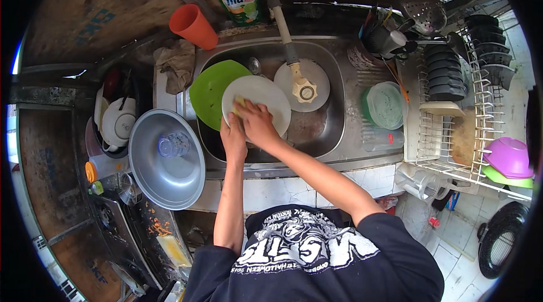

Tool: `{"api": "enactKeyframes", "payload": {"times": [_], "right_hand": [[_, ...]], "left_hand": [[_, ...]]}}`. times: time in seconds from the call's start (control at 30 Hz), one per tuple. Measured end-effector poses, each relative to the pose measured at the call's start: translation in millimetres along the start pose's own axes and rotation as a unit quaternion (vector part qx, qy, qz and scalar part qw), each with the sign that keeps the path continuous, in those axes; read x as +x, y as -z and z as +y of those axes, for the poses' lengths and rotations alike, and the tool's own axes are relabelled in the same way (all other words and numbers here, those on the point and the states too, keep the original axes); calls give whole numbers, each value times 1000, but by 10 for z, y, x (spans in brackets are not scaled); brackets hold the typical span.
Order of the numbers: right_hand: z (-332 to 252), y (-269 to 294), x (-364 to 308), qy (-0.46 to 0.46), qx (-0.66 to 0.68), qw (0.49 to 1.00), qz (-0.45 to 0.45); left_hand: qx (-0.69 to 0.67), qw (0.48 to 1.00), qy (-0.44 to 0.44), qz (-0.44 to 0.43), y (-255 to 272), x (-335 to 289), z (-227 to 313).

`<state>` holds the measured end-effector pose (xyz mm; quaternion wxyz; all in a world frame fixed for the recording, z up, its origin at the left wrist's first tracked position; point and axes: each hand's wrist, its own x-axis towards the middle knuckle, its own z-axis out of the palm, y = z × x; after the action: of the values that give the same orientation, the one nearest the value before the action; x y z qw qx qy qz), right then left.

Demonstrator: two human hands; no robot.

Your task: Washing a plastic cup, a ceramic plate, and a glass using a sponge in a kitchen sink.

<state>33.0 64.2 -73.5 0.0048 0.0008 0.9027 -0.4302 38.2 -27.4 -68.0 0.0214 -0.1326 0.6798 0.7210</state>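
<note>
A white plate (pixel 274 98) is held tilted above the sink by my left hand (pixel 233 139), which grips its near left edge. My right hand (pixel 258 123) presses a yellow sponge (pixel 240 106) against the plate's face, its fingers closed over it. Behind this plate, a green bowl-like dish (pixel 212 84) rests at the left side of the metal sink (pixel 334 138). Another white plate (pixel 317 78) lies in the sink below the tap (pixel 288 47). A metal utensil (pixel 254 66), partly hidden, sits between them.
Left of the sink stands a large grey basin (pixel 167 180) with a clear plastic cup (pixel 173 145) inside. An orange cup (pixel 193 26) and a soap pouch (pixel 240 6) stand behind. To the right are a green tub (pixel 384 105) and a wire dish rack (pixel 481 126).
</note>
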Motion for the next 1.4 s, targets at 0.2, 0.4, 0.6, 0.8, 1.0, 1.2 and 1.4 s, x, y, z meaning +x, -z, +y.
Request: {"api": "enactKeyframes", "payload": {"times": [0.2, 0.4, 0.6, 0.8, 1.0, 1.2, 1.4], "right_hand": [[75, 62, -31, -6, -16, 1000, 4], [422, 479, -344, 49, -60, 997, -5], [5, 229, -425, 49, 34, 998, 3], [119, 360, -340, 47, -39, 997, -37], [-33, 118, -306, 2, 73, 997, -19], [506, 348, 138, 63, -94, 993, 32], [-147, 29, -225, 4, 18, 1000, -19]], "left_hand": [[-9, 1000, -11, 4, -20, 51, -8], [-56, 996, -9, 67, -4, 85, -9], [6, 997, -27, 78, -56, 112, -61], [-100, 991, -7, 86, -50, 111, 18], [26, 998, 2, 65, -60, 18, 45], [-59, 997, 6, 46, -64, -54, 115], [-50, 998, -14, 22, -43, -41, 65]]}}
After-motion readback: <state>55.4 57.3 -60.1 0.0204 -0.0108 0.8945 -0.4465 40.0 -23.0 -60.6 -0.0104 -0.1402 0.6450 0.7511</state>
